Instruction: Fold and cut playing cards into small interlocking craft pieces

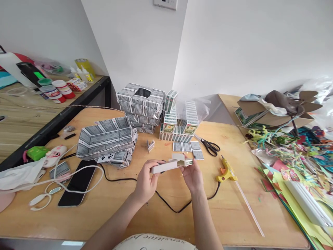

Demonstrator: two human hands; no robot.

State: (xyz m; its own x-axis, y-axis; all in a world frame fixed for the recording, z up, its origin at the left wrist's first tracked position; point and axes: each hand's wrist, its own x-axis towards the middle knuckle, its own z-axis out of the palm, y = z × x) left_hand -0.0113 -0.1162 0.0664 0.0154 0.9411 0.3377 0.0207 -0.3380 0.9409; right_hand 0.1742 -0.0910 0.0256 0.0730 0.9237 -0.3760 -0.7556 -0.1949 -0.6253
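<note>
My left hand is closed around a white-edged stack, which looks like a deck of playing cards. In my right hand is a small card box with its white flap up. Box and stack meet end to end between my hands; whether the stack is still partly inside is unclear. Just beyond lie several patterned playing cards and black-handled scissors. Right of my hands, a yellow glue gun rests on the table with a clear glue stick in its rear.
Upright card boxes stand at the back, beside stacked containers made of cards. An open card basket sits left, near a black phone. The glue gun's black cord loops across the front. Craft scraps cover the right side.
</note>
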